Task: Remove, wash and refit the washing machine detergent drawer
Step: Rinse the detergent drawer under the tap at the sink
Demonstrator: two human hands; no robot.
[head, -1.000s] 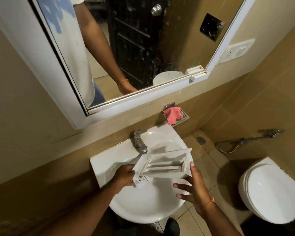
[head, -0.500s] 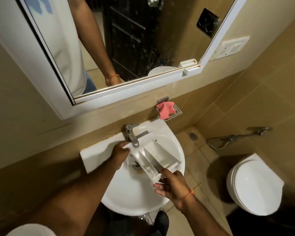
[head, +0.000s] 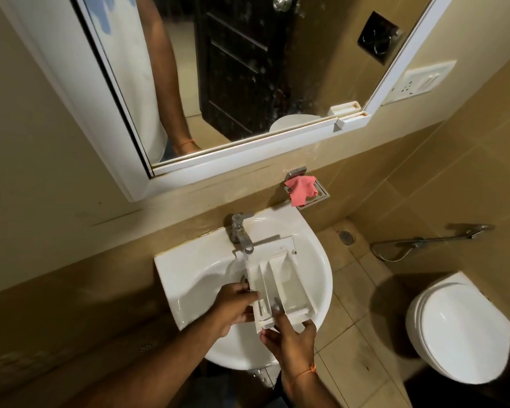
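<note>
Over the white sink point(head: 189, 278), the detergent drawer point(head: 277, 285) now lies lengthwise in the bowl, compartments facing up, its far end just under the tap point(head: 242, 234). A moment ago it was held crosswise and higher; now it's down and turned, lined up under the spout. The left hand point(head: 233, 307) curls round the near left edge, gripping it. The right hand point(head: 292, 337) holds the near end, thumb pressed up inside a compartment and fingers underneath. Water seems to fall from the spout, though I can't tell for sure. So the drawer is out and in place for rinsing: washing looks about to start, or barely started. A pink cloth point(head: 302, 191) hangs on the holder by the wall, untouched.
</note>
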